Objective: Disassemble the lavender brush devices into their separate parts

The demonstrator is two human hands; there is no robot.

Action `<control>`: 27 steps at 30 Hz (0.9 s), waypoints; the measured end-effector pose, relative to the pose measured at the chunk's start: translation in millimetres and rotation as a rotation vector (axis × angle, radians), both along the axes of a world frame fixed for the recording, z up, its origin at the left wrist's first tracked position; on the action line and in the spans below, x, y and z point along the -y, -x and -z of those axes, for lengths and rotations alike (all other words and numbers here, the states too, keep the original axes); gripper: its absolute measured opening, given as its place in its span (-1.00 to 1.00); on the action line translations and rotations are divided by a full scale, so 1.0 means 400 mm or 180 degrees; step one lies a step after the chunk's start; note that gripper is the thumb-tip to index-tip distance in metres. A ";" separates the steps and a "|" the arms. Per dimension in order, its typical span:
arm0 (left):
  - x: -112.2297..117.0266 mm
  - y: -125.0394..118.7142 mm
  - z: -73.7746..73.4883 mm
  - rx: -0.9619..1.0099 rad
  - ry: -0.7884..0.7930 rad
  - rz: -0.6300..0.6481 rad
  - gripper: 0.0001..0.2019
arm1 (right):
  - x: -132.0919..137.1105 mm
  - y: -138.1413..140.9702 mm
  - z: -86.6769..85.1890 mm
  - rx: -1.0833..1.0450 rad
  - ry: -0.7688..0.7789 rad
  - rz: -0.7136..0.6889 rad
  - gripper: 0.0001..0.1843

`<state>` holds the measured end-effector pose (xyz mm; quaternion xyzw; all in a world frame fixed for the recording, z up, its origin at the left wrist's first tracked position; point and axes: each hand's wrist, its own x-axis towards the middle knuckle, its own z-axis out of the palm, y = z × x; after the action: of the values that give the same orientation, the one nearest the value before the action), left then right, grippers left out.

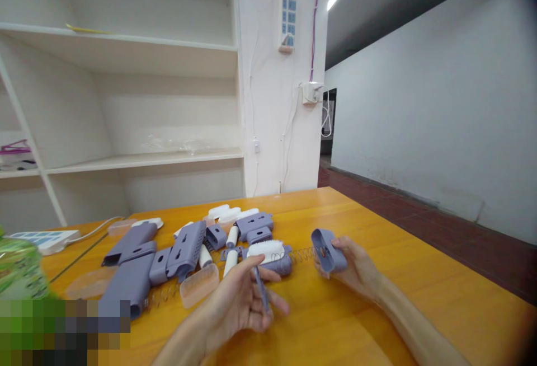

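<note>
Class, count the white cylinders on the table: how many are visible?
3: the back cylinder, the left cylinder beside a perforated purple part, and the front cylinder, nearest the left hand. More may be hidden.

The hollow, dusty grey-purple plastic casing [330,255] catches my eye, and the thin plastic strip [262,292] nearly matches it. I see a white, bristled oval pad [268,249] on a grey-purple base [280,266], a translucent peach plastic tub [199,287], and a bright green plastic bag [20,268] with dark markings. The flat tabletop [310,321] is orange-yellow; the wall's long socket strip [287,19], white with blue panels.
</note>
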<state>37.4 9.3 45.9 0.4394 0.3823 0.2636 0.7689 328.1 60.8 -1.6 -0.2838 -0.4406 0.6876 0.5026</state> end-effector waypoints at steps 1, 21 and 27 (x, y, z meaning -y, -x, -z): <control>0.002 0.004 -0.004 -0.0423 -0.0458 -0.0140 -0.42 | 0.001 0.005 -0.004 -0.0028 -0.0035 -0.0011 -0.68; -0.050 0.071 0.055 -0.3226 -0.5024 -0.2115 -0.63 | 0.011 0.050 0.010 0.0525 -0.0037 -0.0137 -0.59; 0.029 -0.069 0.044 -0.3457 -0.5633 -0.0694 -0.61 | 0.014 0.084 0.027 0.0860 -0.0184 -0.0191 -0.51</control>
<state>64.9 -2.3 28.1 0.8684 0.3845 0.2844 -0.1310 294.4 55.2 -12.4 -0.3458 -0.5322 0.6448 0.4259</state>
